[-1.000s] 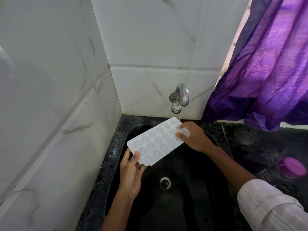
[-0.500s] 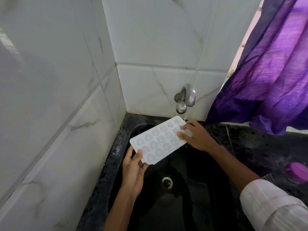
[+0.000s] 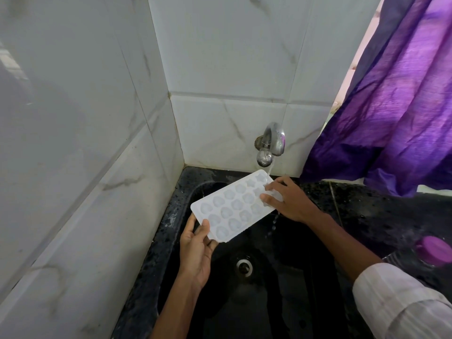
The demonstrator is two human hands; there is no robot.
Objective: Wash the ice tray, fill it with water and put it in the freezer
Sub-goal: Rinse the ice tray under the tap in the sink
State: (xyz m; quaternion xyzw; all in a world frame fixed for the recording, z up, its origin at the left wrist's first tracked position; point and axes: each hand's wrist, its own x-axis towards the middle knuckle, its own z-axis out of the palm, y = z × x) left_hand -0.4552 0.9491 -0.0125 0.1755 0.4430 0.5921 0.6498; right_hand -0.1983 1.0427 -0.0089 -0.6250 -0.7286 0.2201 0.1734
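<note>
A white ice tray (image 3: 230, 206) with several round hollows hangs tilted over the black sink (image 3: 281, 285). My left hand (image 3: 195, 250) holds its near left corner, thumb on top and fingers underneath. At the tray's far right end my right hand (image 3: 288, 201) grips the edge, fingertips on the top face. A thin stream runs from the chrome tap (image 3: 270, 145) onto that far end, and water drips off the tray's right edge into the sink.
White marble tiles form the left and back walls. A purple curtain (image 3: 396, 99) hangs at the right. On the dark speckled counter (image 3: 381, 216) lies a clear bottle with a purple cap (image 3: 433, 248). The drain (image 3: 244, 265) sits mid-basin.
The tray and both hands have stayed under the tap; the right fingers have shifted slightly on the tray's far end. The view has edged closer.
</note>
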